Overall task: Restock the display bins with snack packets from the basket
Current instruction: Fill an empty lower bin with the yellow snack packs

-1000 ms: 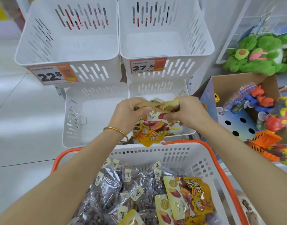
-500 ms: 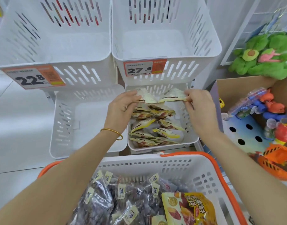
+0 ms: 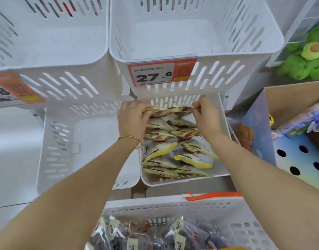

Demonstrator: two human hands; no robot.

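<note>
Two hands met at the far end of the lower right display bin [image 3: 173, 182]. The left hand [image 3: 131, 120] had its fingers curled round the left end of a yellow snack packet [image 3: 170, 110], and the right hand [image 3: 207, 118] pinched the right end between thumb and fingertips. The packet hung just above the rows of like packets [image 3: 162, 148] already lying in that bin, and the left hand hid part of those at the far left. The print on every packet was too blurred to read. The far wall of this bin sat partly hidden beneath the upper right bin [image 3: 173, 37], whose front carried an orange and white price tag [image 3: 155, 75] reading 27.6, its smaller lines illegible. A second tag [image 3: 10, 91] on the upper left bin [image 3: 55, 42] was cut off by the left edge, showing only a blurred 2 and 8. The basket [image 3: 173, 204], white with an orange handle [image 3: 213, 194], stood nearest and was cut off by the bottom edge. Its clear packets [image 3: 155, 237] of dark contents bore small labels that could not be made out. A gold bangle [image 3: 131, 138] circled the left wrist. At the right, a cardboard box [image 3: 290, 101] and a green avocado plush [image 3: 310, 56] ran out of view.
</note>
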